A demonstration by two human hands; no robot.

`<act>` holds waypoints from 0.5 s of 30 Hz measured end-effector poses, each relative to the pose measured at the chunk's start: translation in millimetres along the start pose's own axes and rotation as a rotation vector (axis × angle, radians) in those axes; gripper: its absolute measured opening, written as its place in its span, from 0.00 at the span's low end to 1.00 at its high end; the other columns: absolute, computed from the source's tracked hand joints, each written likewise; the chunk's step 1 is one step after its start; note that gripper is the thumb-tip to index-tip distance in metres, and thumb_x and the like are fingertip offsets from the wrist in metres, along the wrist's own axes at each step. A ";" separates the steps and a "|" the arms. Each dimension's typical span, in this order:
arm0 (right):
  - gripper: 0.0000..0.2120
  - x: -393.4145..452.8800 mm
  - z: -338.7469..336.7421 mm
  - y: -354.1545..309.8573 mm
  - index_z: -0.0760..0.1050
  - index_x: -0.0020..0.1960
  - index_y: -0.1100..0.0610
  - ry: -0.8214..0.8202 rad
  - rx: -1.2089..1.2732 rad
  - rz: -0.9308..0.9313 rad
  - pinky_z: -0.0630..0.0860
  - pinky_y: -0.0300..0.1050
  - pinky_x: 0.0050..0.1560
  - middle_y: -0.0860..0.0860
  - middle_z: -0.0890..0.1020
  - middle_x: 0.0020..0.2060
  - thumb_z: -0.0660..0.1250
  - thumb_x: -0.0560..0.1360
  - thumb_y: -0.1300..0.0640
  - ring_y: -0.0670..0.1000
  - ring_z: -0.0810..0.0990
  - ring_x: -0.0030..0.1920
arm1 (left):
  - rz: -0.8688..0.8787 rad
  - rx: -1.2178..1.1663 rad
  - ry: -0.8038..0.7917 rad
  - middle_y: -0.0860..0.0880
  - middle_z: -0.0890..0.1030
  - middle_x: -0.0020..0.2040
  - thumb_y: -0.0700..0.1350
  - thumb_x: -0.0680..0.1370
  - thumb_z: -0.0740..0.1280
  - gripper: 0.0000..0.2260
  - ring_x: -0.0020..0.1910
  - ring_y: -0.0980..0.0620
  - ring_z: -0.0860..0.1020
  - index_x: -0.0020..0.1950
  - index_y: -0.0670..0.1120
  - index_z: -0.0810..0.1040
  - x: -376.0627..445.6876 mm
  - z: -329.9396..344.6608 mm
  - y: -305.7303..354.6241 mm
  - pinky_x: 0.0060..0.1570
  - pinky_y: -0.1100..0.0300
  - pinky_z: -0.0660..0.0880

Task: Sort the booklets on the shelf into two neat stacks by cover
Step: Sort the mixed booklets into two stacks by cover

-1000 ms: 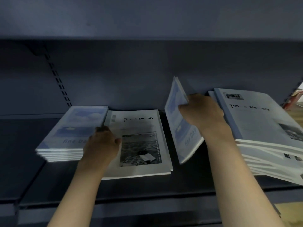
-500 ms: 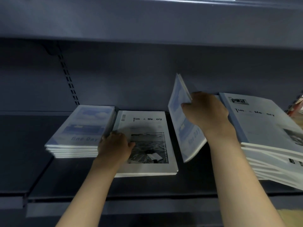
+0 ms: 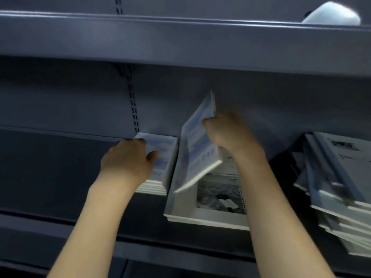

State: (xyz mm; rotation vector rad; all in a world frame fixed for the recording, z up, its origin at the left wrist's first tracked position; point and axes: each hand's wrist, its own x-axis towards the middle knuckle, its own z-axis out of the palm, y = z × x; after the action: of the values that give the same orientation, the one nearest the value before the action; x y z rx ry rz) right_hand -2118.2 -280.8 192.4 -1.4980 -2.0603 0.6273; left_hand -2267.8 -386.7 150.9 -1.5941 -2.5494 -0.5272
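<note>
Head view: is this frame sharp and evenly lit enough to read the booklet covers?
Head view: dim and soft with motion blur; the tilted blue-cover booklet in the right hand shows only "Day"; glare blows out a white object on the upper shelf.

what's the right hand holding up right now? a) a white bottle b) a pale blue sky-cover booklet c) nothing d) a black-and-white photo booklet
b: the right hand grips the pale blue sky-cover booklet, tilted on edge above the stack of white photo-cover booklets.
</note>
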 end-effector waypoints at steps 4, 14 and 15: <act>0.16 16.5 45.8 -18.3 0.76 0.58 0.63 -0.092 0.147 0.003 0.69 0.45 0.48 0.56 0.76 0.48 0.56 0.79 0.55 0.60 0.76 0.58 | -0.048 0.079 0.004 0.46 0.78 0.57 0.58 0.79 0.55 0.18 0.56 0.43 0.75 0.62 0.48 0.72 -2.4 -7.6 -37.0 0.49 0.54 0.72; 0.17 21.7 132.7 -28.4 0.74 0.60 0.62 -0.177 0.519 0.112 0.70 0.48 0.54 0.56 0.77 0.53 0.58 0.80 0.51 0.55 0.74 0.50 | -0.175 0.114 -0.063 0.46 0.75 0.63 0.55 0.80 0.54 0.18 0.63 0.43 0.71 0.67 0.50 0.69 -4.8 -1.1 -91.7 0.59 0.52 0.71; 0.17 22.9 136.7 -23.5 0.74 0.61 0.61 -0.160 0.516 0.114 0.68 0.46 0.52 0.55 0.76 0.51 0.58 0.80 0.51 0.55 0.73 0.50 | -0.174 0.112 -0.078 0.47 0.75 0.64 0.55 0.80 0.54 0.19 0.64 0.43 0.70 0.68 0.50 0.68 -4.6 0.1 -93.5 0.60 0.52 0.70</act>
State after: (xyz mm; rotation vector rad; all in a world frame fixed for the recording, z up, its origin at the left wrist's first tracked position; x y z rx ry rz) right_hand -2229.1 -274.9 106.2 -1.2924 -1.7413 1.2486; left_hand -2348.6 -427.7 127.1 -1.3916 -2.7376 -0.3348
